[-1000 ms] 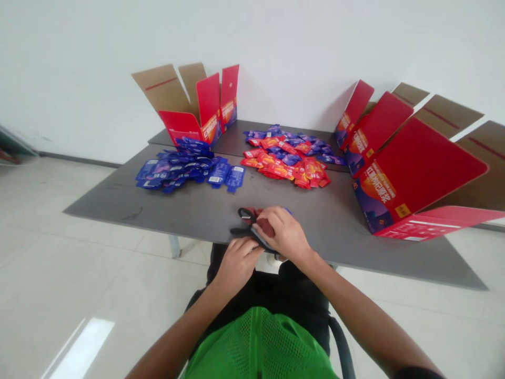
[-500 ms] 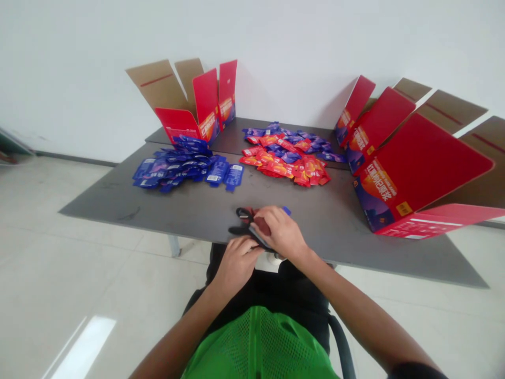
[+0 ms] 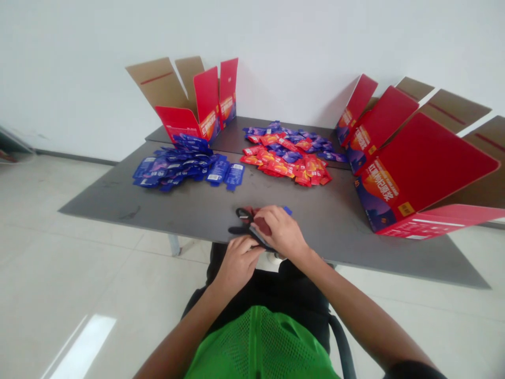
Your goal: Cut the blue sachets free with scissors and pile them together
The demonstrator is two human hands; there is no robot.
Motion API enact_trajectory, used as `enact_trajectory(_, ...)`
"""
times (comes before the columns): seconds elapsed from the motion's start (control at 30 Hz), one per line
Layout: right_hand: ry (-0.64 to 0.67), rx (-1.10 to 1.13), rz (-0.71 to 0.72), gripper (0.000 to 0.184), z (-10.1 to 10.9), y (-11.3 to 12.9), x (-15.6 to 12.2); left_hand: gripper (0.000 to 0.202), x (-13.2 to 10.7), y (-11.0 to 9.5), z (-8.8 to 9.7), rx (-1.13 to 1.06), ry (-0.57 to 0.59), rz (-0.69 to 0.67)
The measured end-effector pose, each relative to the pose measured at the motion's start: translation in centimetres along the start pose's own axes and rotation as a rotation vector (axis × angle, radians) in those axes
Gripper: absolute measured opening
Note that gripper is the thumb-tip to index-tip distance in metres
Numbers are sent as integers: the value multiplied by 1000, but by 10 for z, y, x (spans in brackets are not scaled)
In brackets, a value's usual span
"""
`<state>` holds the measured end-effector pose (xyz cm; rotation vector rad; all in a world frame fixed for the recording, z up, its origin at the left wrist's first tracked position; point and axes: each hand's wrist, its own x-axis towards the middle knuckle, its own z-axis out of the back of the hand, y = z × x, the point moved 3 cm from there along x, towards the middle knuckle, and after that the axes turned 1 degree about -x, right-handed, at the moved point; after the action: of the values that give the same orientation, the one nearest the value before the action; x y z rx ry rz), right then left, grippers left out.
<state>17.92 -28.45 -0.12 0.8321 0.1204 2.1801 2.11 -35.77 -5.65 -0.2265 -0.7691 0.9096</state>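
Note:
Near the table's front edge, both hands are on a dark item with a black loop at its upper left, a flat black tab and a greyish flat face. Its kind is not clear, as fingers cover much of it. My left hand is closed at its near side, thumb and fingers together. Bent over its right part, my right hand has its fingers curled on it. Something reddish-brown shows beneath the right fingers. A small blue piece pokes out just behind the right hand, its remainder hidden.
On the grey table lie a heap of flat blue packets at left and mixed red and purple sachets in the middle. Open red cartons stand at the back left and along the right.
Both hands stay on the dark item with almost no movement. The view has shifted very slightly.

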Motion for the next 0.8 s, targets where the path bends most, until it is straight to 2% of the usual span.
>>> enact_trajectory(0.03, 25, 10, 15, 15, -5, -1, -3, 33, 0, 0, 0, -3, 3, 3)
enact_trajectory(0.1, 12, -20, -26, 17, -6, -20, -3, 33, 0, 0, 0, -12, -2, -8)
enact_trajectory(0.2, -33, -166, -146, 20, 10, -63, 7, 34, -1, 2, -2, -18, -30, -23)
enact_trajectory(0.27, -76, -214, -185, 20, 24, -72, 15, 35, -2, 3, -3, -22, -46, -18)
enact_trajectory(0.33, -138, -171, -172, 20, 31, -59, 17, 36, -2, 4, -4, -28, -55, -13)
enact_trajectory(0.4, -136, -92, -109, 19, 25, -31, 13, 36, -2, 4, -4, -31, -54, -10)
enact_trajectory(0.47, -37, -30, -21, 17, 11, -7, 5, 33, -2, 3, -3, -28, -45, -7)
enact_trajectory(0.53, 36, 3, 9, 16, -1, -3, -3, 32, -1, 2, -3, -26, -35, -4)
enact_trajectory(0.6, 24, -21, -38, 17, -3, -24, -6, 33, -1, 2, -3, -27, -31, -6)
enact_trajectory(0.7, -27, -163, -145, 21, 12, -69, 2, 35, -2, 3, -4, -31, -41, -7)
enact_trajectory(0.77, -60, -224, -178, 21, 25, -82, 10, 34, -3, 3, -5, -35, -50, -3)
enact_trajectory(0.8, -84, -220, -179, 21, 30, -79, 13, 35, -3, 3, -5, -37, -53, -1)
